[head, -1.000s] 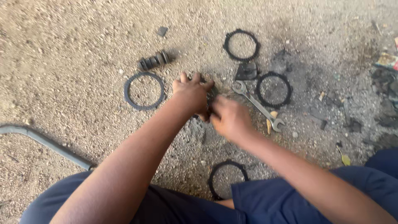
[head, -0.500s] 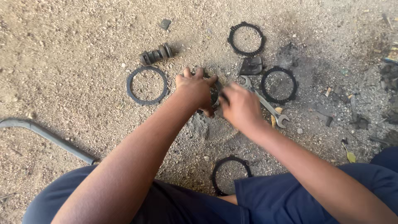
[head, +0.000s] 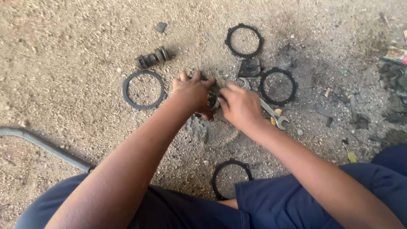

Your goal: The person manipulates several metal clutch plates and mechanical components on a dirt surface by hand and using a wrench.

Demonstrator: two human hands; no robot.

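My left hand (head: 193, 94) and my right hand (head: 240, 106) meet over a small dark metal part (head: 214, 101) on the gravel ground, both gripping it; most of it is hidden by the fingers. A dark ring (head: 143, 89) lies left of my left hand. A toothed ring (head: 277, 86) and a silver open-ended wrench (head: 271, 112) lie right beside my right hand. Another toothed ring (head: 243, 40) lies farther up, and a third ring (head: 231, 178) lies near my knees.
A short dark ribbed cylinder (head: 152, 57) lies above the left ring. A flat dark scrap (head: 249, 68) sits between the two upper rings. A grey metal tube (head: 42, 144) runs along the ground at the left. Dark debris (head: 394, 97) is scattered at the right edge.
The view has shifted slightly, so everything sits a little lower in the frame. My hands stay together on the small part, with my fingers shifting a little.
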